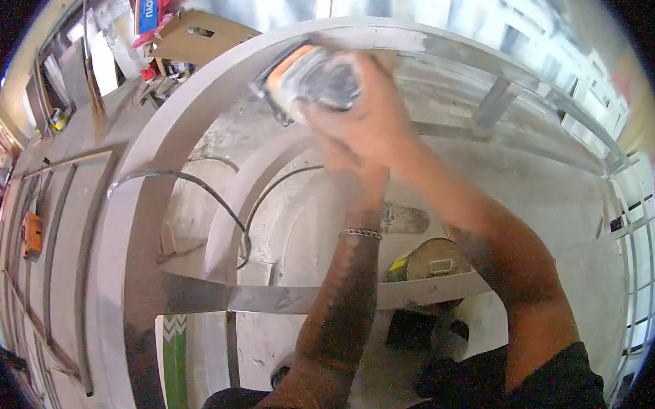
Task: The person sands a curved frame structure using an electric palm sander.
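An orange and black power sander (310, 79), dusted with pale powder and blurred, is held against the far upper part of a curved, grey-white frame (164, 131). My right hand (374, 102) wraps around the sander's body from the right. Just below it, my left hand (343, 148) is closed at the sander's near end, its fingers partly hidden and smeared. A dark cord (271, 187) runs left from under my left wrist, loops down inside the frame and crosses its left side. The sander's underside is hidden.
A frame crossbar (273, 299) passes below my forearms. Beneath it stands a round can with a handle (438, 262). An orange tool (32, 235) lies on a slatted metal frame (84, 217) at left. An open cardboard box (200, 35) and a broom (96, 105) are farther back.
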